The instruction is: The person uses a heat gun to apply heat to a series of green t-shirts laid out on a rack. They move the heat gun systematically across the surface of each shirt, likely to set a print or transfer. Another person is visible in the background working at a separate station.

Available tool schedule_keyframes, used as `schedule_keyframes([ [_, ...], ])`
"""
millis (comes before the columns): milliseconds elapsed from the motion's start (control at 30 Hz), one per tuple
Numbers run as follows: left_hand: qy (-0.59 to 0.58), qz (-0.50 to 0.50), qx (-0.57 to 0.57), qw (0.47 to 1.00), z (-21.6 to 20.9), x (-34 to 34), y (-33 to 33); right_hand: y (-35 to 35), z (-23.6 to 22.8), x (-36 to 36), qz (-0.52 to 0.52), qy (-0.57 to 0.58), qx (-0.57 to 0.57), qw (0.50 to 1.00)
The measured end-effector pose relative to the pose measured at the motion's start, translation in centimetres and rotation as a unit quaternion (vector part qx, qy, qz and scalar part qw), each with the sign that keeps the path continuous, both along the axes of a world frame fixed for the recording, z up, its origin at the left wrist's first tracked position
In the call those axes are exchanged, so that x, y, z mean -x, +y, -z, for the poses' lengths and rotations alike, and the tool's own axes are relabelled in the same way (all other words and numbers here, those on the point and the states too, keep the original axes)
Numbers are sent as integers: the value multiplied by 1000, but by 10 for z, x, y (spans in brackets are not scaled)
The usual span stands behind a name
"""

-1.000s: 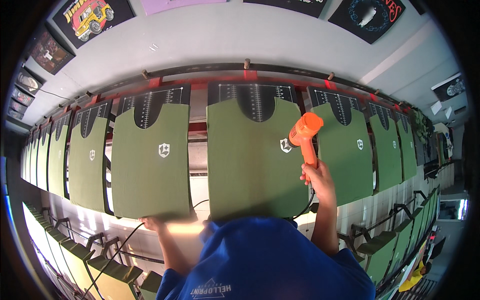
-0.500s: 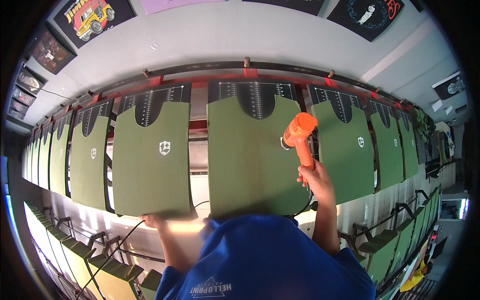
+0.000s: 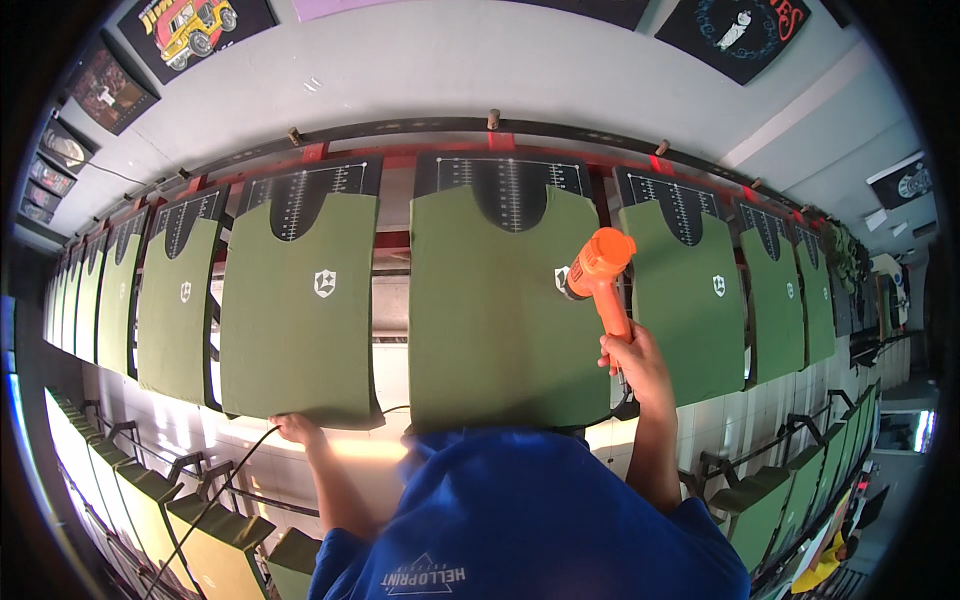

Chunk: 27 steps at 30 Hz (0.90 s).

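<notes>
My right hand (image 3: 637, 360) is wrapped round the handle of an orange hair dryer (image 3: 606, 262). Its nozzle points at a white shield print (image 3: 562, 279) on the olive green shirt (image 3: 490, 330) in front of me, and covers part of that print. Whether nozzle and cloth touch is hard to tell. To the left, a black cable (image 3: 240, 466) runs through my left hand (image 3: 297, 429), whose fingers are closed on it. That hand is at the lower edge of the neighbouring green shirt (image 3: 300, 350), which bears a whole white shield print (image 3: 325, 284).
Dark printing boards (image 3: 513, 172) dressed in green shirts stand in a long row on a red frame with a black rail (image 3: 400, 127). Behind me runs a second row of boards (image 3: 215, 530). Printed samples (image 3: 195, 35) hang on the far wall.
The boards and shirts have shifted slightly left in view, and more of the print shows beside the nozzle. My left hand has moved a little left and up with the cable. The dryer stays nearly in place.
</notes>
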<state>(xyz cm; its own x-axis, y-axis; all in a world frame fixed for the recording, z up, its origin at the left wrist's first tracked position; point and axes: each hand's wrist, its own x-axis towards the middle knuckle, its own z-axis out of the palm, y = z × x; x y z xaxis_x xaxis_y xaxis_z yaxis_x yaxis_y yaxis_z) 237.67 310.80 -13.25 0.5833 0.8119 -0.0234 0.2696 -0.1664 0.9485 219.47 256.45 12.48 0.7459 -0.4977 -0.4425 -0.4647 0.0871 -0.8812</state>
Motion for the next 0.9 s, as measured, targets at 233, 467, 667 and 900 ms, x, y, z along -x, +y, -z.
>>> schedule_keyframes([
  [233,-33,3,23,999,31,-5,26,-18,9,-3,-13,-28,-13,999],
  [467,-87,321,446,831,70,37,110,-51,8,-6,-47,-54,-55,996],
  [667,71,-226,314,919,59,162,11,-109,9,58,-56,-75,-92,991],
  [900,118,-255,260,924,38,324,-82,-251,-4,187,25,-20,-96,995],
])
